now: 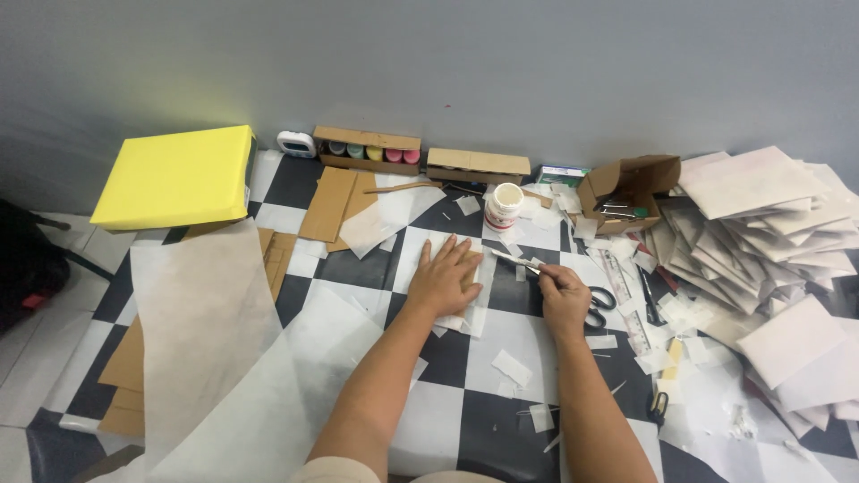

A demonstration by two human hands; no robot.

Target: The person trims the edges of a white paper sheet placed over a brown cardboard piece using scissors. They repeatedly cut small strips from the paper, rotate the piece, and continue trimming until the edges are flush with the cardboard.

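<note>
My left hand (445,279) lies flat, fingers spread, pressing a white sheet of paper (474,317) onto the black-and-white chequered surface. My right hand (565,297) is just to its right, closed around a thin flat stick (512,258) whose tip reaches over the paper's top edge. An open white glue jar (504,207) stands a short way beyond both hands. Black-handled scissors (598,306) lie right beside my right hand.
A yellow box (176,175) sits at the far left, with a large white sheet (210,349) and cardboard pieces (328,204) nearby. Cardboard trays with coloured pots (368,150) line the wall. A heap of white envelopes (761,233) fills the right side. Paper scraps (512,368) are scattered about.
</note>
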